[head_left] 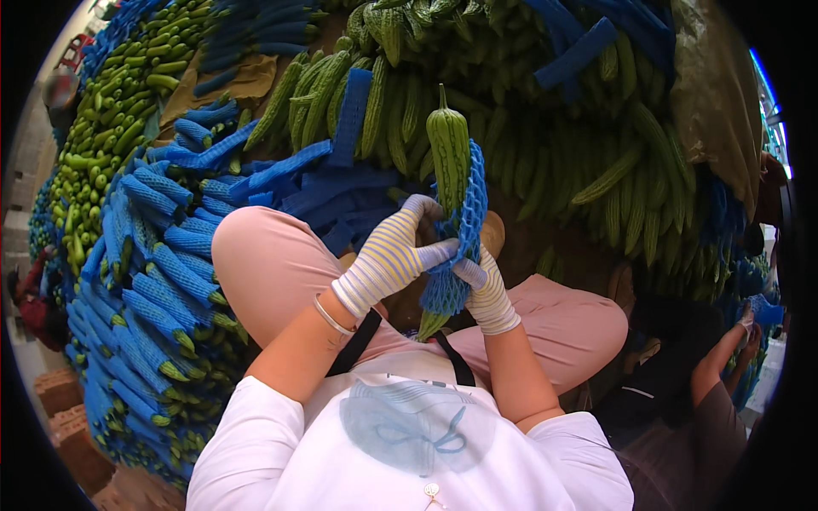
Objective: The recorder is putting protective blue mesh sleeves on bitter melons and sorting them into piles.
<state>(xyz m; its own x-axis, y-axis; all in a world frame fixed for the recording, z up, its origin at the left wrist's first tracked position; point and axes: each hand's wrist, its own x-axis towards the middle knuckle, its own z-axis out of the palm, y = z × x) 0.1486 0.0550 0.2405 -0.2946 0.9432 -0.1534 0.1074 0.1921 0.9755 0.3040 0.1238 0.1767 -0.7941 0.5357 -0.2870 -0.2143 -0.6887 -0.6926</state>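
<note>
In front of my lap a green bitter melon (448,153) stands nearly upright, stem end up. A blue foam net sleeve (445,291) wraps its lower part and runs up along its right side. The upper left of the melon is bare, and its tip pokes out below the net. My left hand (394,249), in a striped glove, grips the net and melon from the left, thumb across the front. My right hand (489,294), in a matching glove, is closed on the net's right side lower down; some of its fingers are hidden behind the net.
Many netted bitter melons (153,255) are stacked at the left. Bare melons (630,187) pile up ahead and to the right. Loose blue net sleeves (349,115) lie beyond my knee. At the right, another person's arm (716,362) reaches toward a blue net.
</note>
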